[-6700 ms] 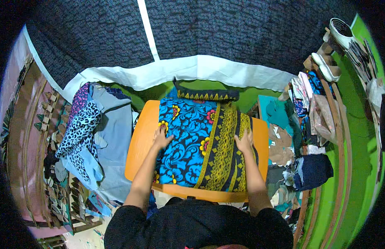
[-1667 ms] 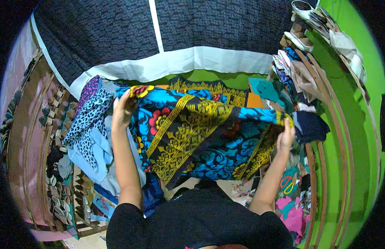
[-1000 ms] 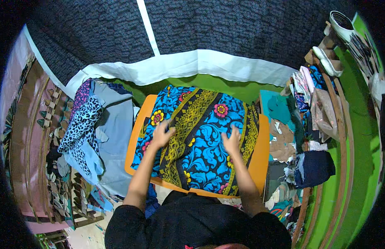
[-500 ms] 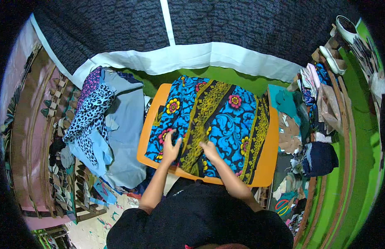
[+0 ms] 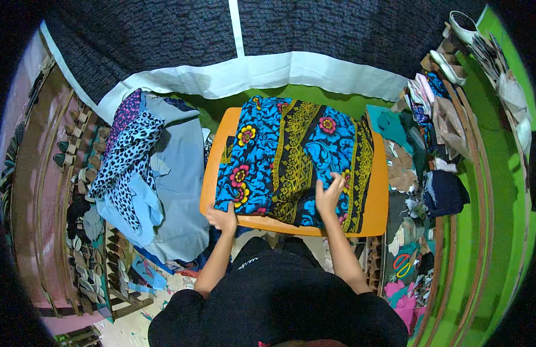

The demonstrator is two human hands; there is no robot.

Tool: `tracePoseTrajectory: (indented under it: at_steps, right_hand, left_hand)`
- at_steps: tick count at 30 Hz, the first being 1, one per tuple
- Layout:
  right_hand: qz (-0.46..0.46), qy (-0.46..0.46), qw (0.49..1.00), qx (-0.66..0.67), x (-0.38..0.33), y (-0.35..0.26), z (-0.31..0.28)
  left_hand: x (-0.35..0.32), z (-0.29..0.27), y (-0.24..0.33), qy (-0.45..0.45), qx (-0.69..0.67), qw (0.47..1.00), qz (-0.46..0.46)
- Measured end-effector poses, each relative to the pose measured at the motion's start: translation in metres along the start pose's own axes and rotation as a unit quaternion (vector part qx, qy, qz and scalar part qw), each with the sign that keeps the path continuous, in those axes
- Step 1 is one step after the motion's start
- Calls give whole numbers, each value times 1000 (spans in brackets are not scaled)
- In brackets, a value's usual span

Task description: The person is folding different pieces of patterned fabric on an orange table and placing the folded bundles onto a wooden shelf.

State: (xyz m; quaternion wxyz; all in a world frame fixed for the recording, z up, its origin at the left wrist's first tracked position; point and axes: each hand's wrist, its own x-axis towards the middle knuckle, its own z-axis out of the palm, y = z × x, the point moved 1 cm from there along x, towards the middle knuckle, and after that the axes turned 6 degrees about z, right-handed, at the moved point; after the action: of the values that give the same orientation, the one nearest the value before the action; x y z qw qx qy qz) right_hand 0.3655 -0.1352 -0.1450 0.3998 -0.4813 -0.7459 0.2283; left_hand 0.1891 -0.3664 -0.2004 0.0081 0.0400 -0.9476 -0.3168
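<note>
A blue, black and yellow flowered cloth (image 5: pixel 297 156) lies folded over an orange board or tabletop (image 5: pixel 376 196) in front of me. At the cloth's near left corner, my left hand (image 5: pixel 223 220) has its fingers curled at the edge, with the thumb on the cloth. What the curled fingers press on underneath is partly hidden. My right hand (image 5: pixel 329 196) rests on the near right part of the cloth, thumb and fingers apart, grasping nothing. Small wrinkles run through the cloth beside it.
Grey, light blue and leopard-print fabrics (image 5: pixel 132 156) are heaped at the left. On the right are fabric scraps (image 5: pixel 401 165), a dark folded cloth (image 5: pixel 446 192) and scissors with red and yellow handles (image 5: pixel 402 265). A dark curtain with a white border (image 5: pixel 291 68) hangs ahead.
My left hand has moved down and left to the cloth's near corner. My right hand has shifted right and slightly up. The cloth's near middle lies flatter, its bunched yellow band spread out.
</note>
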Motion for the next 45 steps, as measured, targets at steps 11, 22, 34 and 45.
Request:
tracePoseTrajectory:
  at_steps: [11, 22, 34, 45]
  right_hand:
    - [-167, -349, 906, -169, -90, -9, 3]
    - [-133, -479, 857, -134, -63, -30, -11]
    - [-162, -759, 623, -95, 13, -113, -66]
    - [-79, -298, 913, -266, 104, -44, 47]
  left_hand:
    - [-27, 20, 25, -441, -471, 657, -389]
    - [-37, -61, 57, -401, -466, 765, -193]
    - [-33, -105, 82, -220, -573, 780, 123]
    - [52, 13, 157, -217, -367, 838, 340]
